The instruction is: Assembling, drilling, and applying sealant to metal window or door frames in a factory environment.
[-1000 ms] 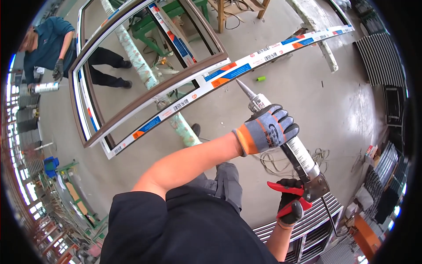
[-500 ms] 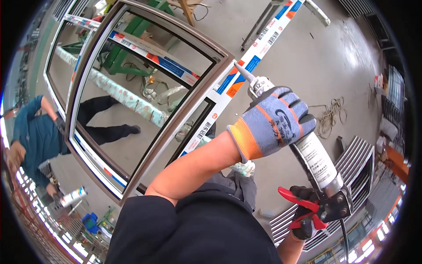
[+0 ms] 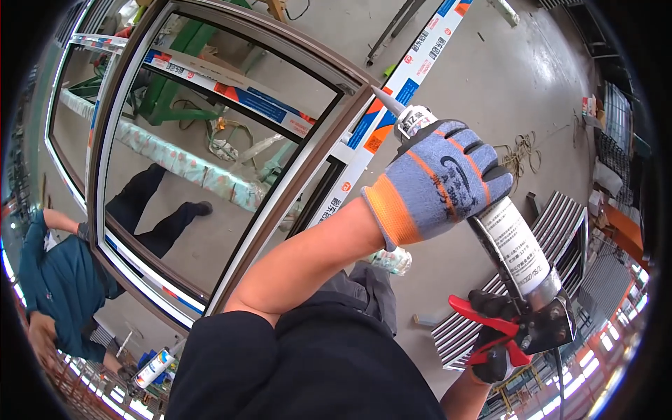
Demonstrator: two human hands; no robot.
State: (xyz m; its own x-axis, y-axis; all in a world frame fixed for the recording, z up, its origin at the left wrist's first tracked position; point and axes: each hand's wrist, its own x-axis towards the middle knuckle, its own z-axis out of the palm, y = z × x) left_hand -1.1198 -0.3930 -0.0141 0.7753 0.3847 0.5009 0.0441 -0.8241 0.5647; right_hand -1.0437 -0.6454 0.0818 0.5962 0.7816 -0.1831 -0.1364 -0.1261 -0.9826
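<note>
My left hand [image 3: 445, 183], in a grey-blue knit glove with an orange cuff, is wrapped around the front of a white sealant cartridge [image 3: 516, 250]. The cartridge sits in a caulking gun [image 3: 549, 323] with red handle and trigger. At its rear, my right hand [image 3: 490, 341], in a dark glove, closes around the red grip. The grey nozzle [image 3: 389, 101] points up and left. Its tip is at the right corner of a brown window frame [image 3: 316, 52], though exact contact is hard to tell.
White rails [image 3: 423, 52] with printed blue and orange film run under the frame. Green stands [image 3: 164, 98] are farther back. At left, a person in a teal shirt [image 3: 66, 280] holds another sealant cartridge [image 3: 154, 367]. Metal profiles [image 3: 553, 238] and tangled cord [image 3: 519, 155] lie at right.
The frame and the person at left have shifted leftward in view. The gun's rear has moved slightly right and down, its nozzle tip still near the frame corner. Both my hands keep their holds.
</note>
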